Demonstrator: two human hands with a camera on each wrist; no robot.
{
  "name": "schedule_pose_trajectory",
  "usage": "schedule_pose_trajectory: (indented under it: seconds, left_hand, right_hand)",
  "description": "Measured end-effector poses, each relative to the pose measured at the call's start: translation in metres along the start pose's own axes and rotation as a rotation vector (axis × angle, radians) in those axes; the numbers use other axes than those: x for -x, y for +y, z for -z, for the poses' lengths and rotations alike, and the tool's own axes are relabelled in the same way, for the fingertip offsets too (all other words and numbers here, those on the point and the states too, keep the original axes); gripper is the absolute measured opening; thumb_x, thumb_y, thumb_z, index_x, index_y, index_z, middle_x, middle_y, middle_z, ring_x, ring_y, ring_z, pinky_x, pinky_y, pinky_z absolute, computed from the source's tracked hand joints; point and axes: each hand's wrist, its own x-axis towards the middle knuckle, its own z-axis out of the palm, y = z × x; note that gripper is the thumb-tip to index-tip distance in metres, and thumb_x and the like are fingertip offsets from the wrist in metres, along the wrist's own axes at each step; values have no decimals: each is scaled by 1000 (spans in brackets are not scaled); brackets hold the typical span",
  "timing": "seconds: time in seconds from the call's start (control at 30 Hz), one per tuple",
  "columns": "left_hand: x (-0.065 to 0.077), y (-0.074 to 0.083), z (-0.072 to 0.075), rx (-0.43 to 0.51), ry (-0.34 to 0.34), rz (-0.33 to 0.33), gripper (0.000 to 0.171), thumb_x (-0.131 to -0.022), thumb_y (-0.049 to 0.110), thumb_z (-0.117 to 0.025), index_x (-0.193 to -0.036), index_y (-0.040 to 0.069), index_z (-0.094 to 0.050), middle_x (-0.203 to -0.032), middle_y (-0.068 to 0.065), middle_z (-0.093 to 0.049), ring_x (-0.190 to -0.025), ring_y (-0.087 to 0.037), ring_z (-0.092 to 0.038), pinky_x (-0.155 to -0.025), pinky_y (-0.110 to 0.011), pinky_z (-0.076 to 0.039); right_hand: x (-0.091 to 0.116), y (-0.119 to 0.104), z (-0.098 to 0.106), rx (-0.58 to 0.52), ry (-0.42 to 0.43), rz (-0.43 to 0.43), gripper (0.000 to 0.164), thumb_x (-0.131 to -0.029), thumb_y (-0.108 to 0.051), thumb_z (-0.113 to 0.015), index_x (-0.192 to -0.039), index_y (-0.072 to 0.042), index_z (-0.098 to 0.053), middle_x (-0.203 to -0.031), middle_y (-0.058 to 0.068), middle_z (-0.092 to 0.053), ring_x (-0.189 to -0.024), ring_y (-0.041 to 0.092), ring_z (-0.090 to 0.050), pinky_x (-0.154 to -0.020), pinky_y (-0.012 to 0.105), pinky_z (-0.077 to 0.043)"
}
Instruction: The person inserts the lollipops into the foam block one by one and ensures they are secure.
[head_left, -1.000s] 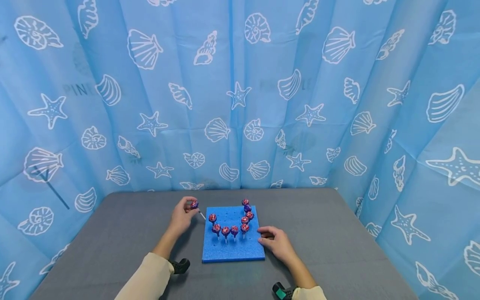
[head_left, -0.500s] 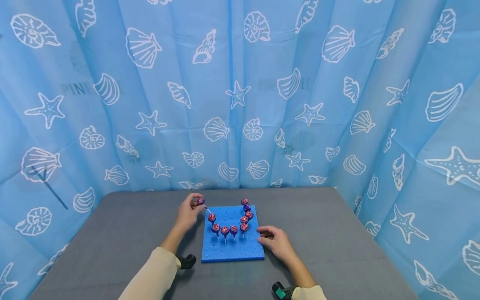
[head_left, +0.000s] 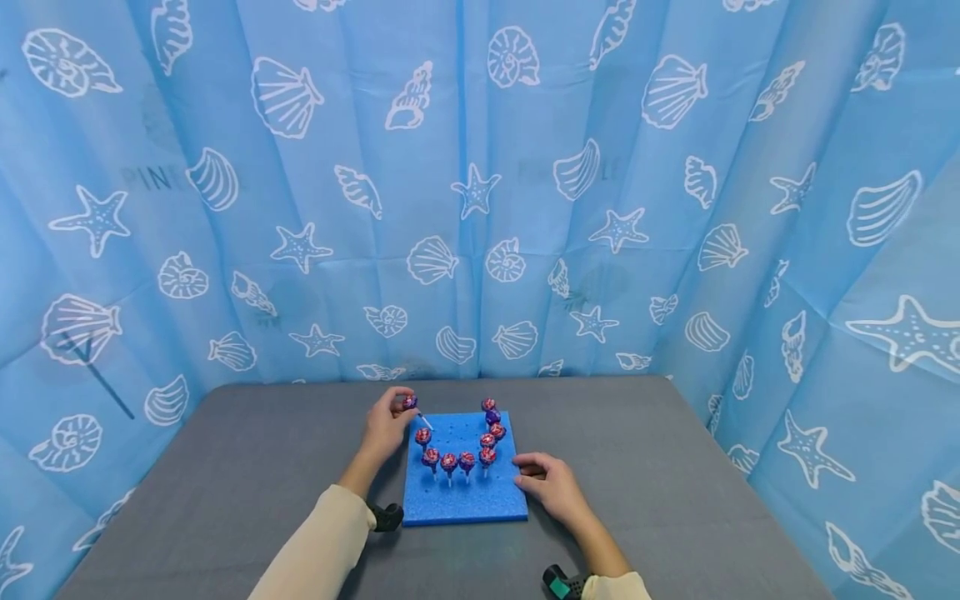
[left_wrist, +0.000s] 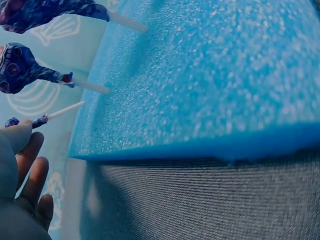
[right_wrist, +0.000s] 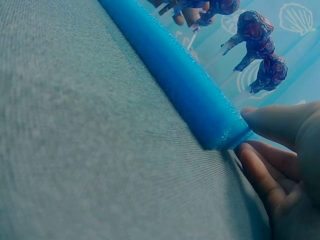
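Observation:
My left hand (head_left: pixel 384 429) pinches a lollipop (head_left: pixel 410 402) by its wrapped head, above the back left corner of a blue foam board (head_left: pixel 467 503). The white stick slants down toward the board; in the left wrist view its tip (left_wrist: pixel 81 103) appears free. Several lollipops in purple-and-red wrappers stand upright in the foam, forming a curved line; one is the left-side lollipop (head_left: pixel 423 437). My right hand (head_left: pixel 557 490) holds the board's right edge. In the right wrist view its thumb (right_wrist: pixel 265 120) is at the top edge and its fingers (right_wrist: pixel 260 172) are against the side.
Small holes dot the board's top. Beneath it, a grey cloth (head_left: pixel 660 492) covers the table. A blue curtain (head_left: pixel 480 208) with white shell and starfish prints hangs behind and at both sides. Black wrist cameras (head_left: pixel 386 517) are strapped to both wrists.
My left hand has moved right with the lollipop, from outside the board's left edge to over its back left corner. My right hand has stayed at the right edge.

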Motion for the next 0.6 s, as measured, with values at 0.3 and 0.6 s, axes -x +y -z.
schedule_pose_trajectory:
  seconds: [0.3, 0.6]
  left_hand:
    - [-1, 3, -2, -106, -38, -100, 25, -92, 13, -69, -116, 16, -63, -88, -2, -60, -77, -19, -55, -63, -33, -46]
    - [-3, 11, 4, -131, -134, -150, 27, -97, 19, -62, -123, 17, -64, -96, 0, -67, -83, -17, -59, -68, -38, -49]
  right_hand:
    - [-2, 0, 1, -9, -22, -31, 24, -90, -10, -69, -114, -4, -68, -106, 6, -67, -95, 21, -61, -80, 27, -53]
    - [-2, 0, 1, -7, -15, -26, 23, -90, -9, -69, -113, -4, -68, -107, 6, -67, -95, 21, -62, -81, 28, -53]
